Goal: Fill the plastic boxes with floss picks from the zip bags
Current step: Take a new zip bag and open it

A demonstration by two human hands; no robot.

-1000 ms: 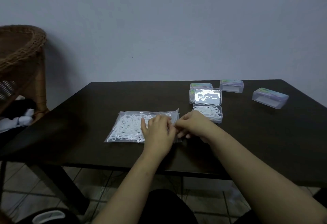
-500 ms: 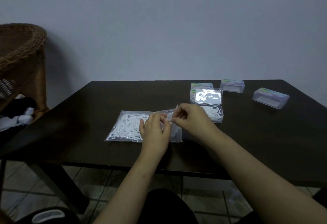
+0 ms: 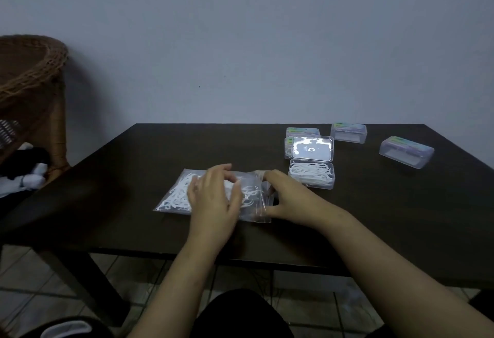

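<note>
Plastic, clear and crinkled, makes up the zip bag [image 3: 176,198] that lies flat on the dark desk [image 3: 374,217], and every place here is given from that bag. White floss picks [image 3: 177,193] fill its left part. The left hand [image 3: 213,198] rests on top of the bag near its middle, fingers bent and spread over the plastic; whether this grip only presses or actually pinches the film cannot be told. The right hand [image 3: 291,198] sits at the bag's right end, where its curled fingers and thumb pinch the loose clear edge, so this grip is closed on the bag. Just beyond the bag's right end stands an open plastic box [image 3: 311,177], its tray partly filled with white picks and its shiny lid [image 3: 312,148] raised behind it. Farther back from the bag, behind that lid, are two closed boxes [image 3: 303,132], one apparently on the other. Right of those lies another closed box [image 3: 348,133], and well to the right of the bag is a further closed box [image 3: 406,152]. Far to the bag's left, off the desk, stands a wicker chair [image 3: 34,78] holding dark and white cloth [image 3: 26,174].
</note>
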